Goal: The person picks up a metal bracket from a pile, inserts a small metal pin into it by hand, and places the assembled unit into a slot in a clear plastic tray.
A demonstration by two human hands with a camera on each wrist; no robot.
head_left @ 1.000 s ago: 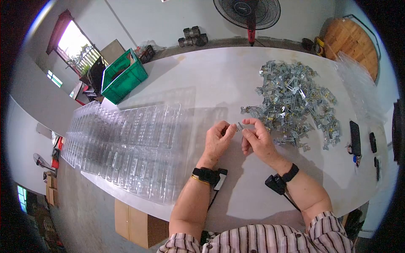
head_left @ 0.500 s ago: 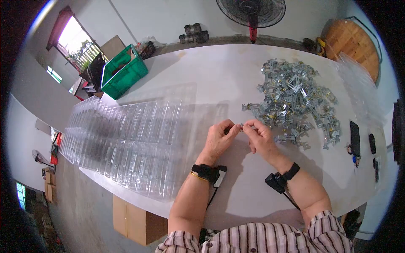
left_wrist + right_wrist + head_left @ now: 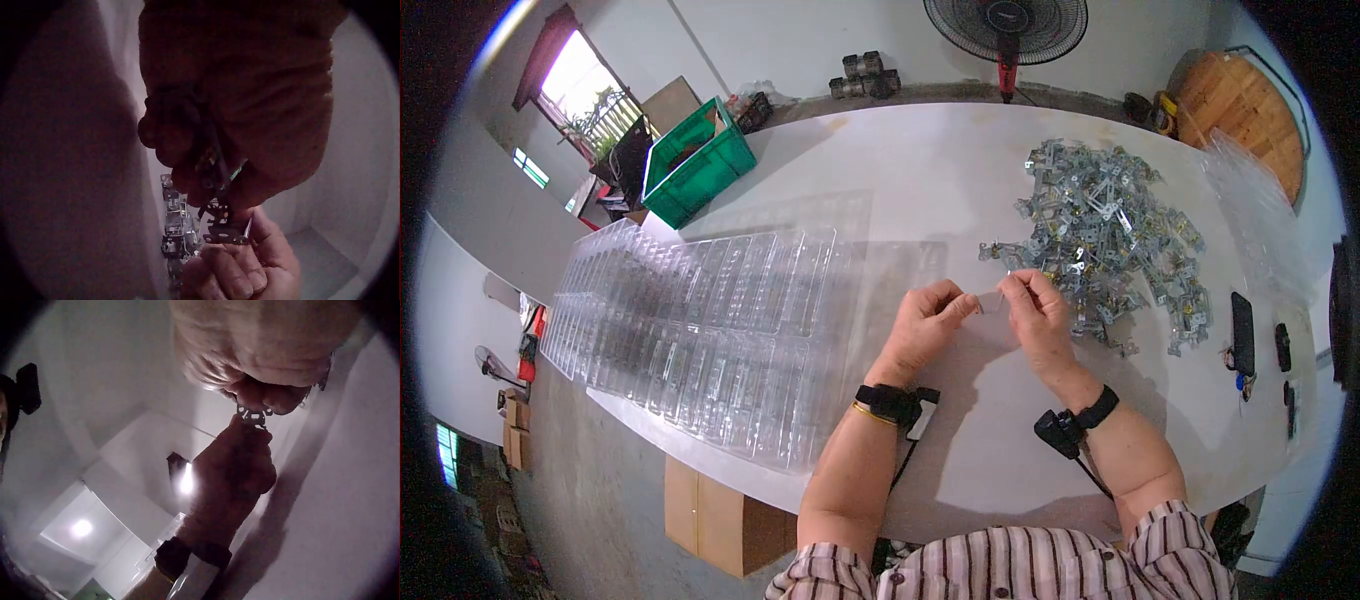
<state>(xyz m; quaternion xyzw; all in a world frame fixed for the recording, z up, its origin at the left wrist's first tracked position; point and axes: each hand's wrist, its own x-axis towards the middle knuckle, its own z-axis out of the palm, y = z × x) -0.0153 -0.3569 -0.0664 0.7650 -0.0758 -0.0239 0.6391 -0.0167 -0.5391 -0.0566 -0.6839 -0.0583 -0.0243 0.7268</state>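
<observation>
Over the table's middle, the left hand (image 3: 928,318) curls its fingers round a small metal bracket (image 3: 219,220). Punched holes and a flat end show past the fingertips in the left wrist view. Just to its right, the right hand (image 3: 1036,312) pinches a thin, shiny metal piece (image 3: 1002,290) between thumb and fingers. Both hands' fingertips face each other, with a small gap in the head view. Much of the bracket is hidden inside the left palm. Beyond the right hand lies a heap of similar metal brackets (image 3: 1090,220), some with brass-coloured parts.
Clear plastic trays (image 3: 700,340) with narrow slots cover the table's left side, behind them a green crate (image 3: 700,170). A black phone (image 3: 1243,332), keys and small dark items lie at the right. Clear plastic film (image 3: 1250,200) and a fan (image 3: 1006,30) stand farther back.
The hands came together at the fingertips half a second ago and are now slightly apart. The right hand has moved right and up, with the thin piece now upright in its pinch.
</observation>
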